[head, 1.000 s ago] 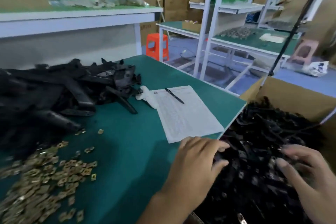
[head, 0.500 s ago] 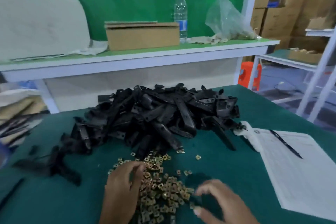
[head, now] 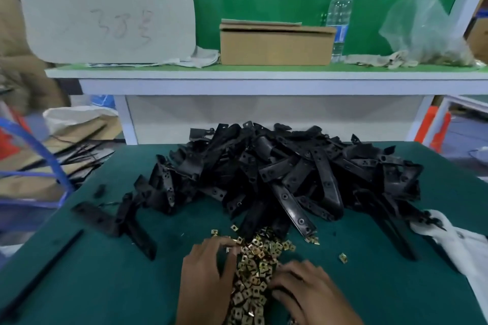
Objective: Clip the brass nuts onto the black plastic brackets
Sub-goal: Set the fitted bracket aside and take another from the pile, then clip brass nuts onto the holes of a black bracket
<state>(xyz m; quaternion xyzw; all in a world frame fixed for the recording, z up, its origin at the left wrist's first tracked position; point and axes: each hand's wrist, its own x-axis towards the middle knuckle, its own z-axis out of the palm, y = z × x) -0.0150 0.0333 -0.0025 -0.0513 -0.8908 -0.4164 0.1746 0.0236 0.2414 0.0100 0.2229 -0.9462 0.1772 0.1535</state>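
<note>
From the head view we see the brass nuts (head: 253, 274) heaped at 6 o'clock on the green table (head: 369, 285), touching the pile of black plastic brackets (head: 277, 177) at 12 o'clock. Our left hand (head: 208, 280) rests at the heap's 9 o'clock edge, fingertips (head: 232, 245) bent onto the nuts; we cannot tell whether they pinch one. Our right hand (head: 306, 290) lies at 3 o'clock, fingers loosely curved on the nuts.

shelf (head: 264, 75): I see box (head: 274, 45), bottle (head: 339, 16), bag (head: 422, 29), board (head: 105, 16)
table (head: 369, 285): white cloth (head: 459, 243) right
</note>
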